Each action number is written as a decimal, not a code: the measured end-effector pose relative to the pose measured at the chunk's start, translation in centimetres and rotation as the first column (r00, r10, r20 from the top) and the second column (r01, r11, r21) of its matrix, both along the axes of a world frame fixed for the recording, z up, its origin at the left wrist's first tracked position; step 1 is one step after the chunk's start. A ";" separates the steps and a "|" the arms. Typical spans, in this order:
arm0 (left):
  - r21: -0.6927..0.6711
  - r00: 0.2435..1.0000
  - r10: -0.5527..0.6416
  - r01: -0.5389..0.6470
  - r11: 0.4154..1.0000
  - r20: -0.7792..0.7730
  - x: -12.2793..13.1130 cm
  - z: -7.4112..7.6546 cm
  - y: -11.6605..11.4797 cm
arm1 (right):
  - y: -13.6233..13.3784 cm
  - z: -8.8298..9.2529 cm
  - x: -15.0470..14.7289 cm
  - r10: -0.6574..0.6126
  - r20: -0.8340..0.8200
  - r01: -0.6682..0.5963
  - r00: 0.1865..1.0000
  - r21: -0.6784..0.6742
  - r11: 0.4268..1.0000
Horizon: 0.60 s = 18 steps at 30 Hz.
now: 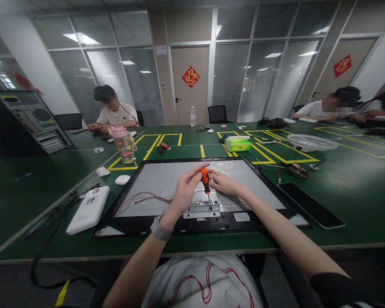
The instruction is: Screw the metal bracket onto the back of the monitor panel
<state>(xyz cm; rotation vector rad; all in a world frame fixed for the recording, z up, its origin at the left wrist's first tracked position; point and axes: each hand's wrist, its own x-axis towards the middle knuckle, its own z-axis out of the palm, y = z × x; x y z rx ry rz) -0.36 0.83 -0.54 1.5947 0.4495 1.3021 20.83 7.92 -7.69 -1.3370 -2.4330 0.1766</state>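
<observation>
A monitor panel (167,179) lies face down in its black frame on the green table, with red and white wires (144,197) across its back. A small metal board (201,208) sits near the panel's front edge. An orange-handled screwdriver (205,180) stands upright with its tip on that board. My left hand (186,188) is closed round the handle. My right hand (224,183) pinches the handle from the other side.
A white flat box (89,208) and black cables lie to the left. A black phone (309,204) lies to the right. Further back stand a pink bottle (124,144), a green tissue pack (238,143) and a white fan grille (312,142). Other people sit at the far side.
</observation>
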 end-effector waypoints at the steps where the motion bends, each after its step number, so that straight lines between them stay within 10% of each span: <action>1: 0.000 1.000 0.005 -0.005 1.000 -0.001 0.0 0.0 0.0 | 0.0 0.0 0.0 0.000 0.003 0.000 1.000 -0.003 1.000; 18: 0.059 0.999 0.042 -0.042 0.997 0.006 -0.2 0.2 0.2 | -0.2 0.1 0.5 -0.010 0.003 0.010 1.000 -0.031 0.999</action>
